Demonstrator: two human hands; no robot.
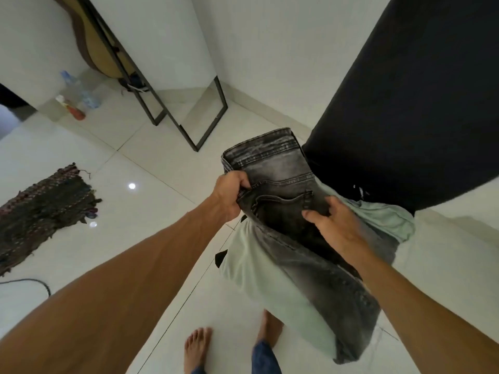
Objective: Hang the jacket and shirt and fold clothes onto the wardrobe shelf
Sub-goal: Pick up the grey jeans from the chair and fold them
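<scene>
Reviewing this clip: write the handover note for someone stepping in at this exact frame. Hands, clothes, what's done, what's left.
Left hand: grips the grey jeans at the waistband edge.
Right hand: lies on the jeans by the pocket; I cannot tell whether it pinches the cloth.
Things: the jeans are held up above the floor and appear doubled over. Pale green cloth hangs beneath them.
Done: nothing visibly put away. No wardrobe shelf, jacket or hanger is in view.
Left: probably finish folding the jeans and shelve them, then deal with the green cloth.
</scene>
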